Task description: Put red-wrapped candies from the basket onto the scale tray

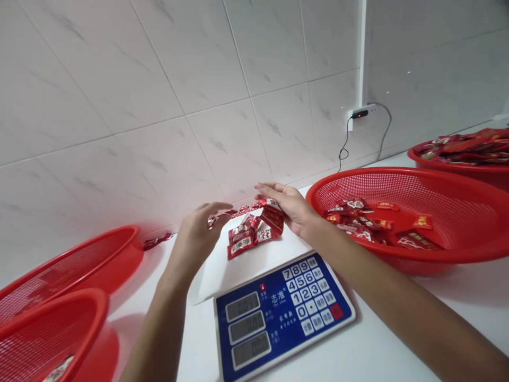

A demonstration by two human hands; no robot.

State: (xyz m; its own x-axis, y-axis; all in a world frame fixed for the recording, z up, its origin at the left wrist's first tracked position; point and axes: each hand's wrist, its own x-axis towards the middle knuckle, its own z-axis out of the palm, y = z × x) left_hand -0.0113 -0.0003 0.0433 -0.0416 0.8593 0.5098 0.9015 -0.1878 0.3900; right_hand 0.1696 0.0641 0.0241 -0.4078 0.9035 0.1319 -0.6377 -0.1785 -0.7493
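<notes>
From the head view, you have both hands over the white pan of a weighing scale, gathered about a small heap of red packets. Your left hand arches over the pan's left side, fingers curved, a gap to the thumb with red wrappers showing in it; you cannot tell whether they are gripped. Your right hand is at the heap's right side, fingers stretched along the back, a packet leaning up against them; whether it is pinched is hidden.

The scale's blue panel faces you. To your right, a red basket holds more packets, and a farther basket is piled with red wrappers. Two red baskets stand at left on the white worktop, a loose packet just beside the farther one.
</notes>
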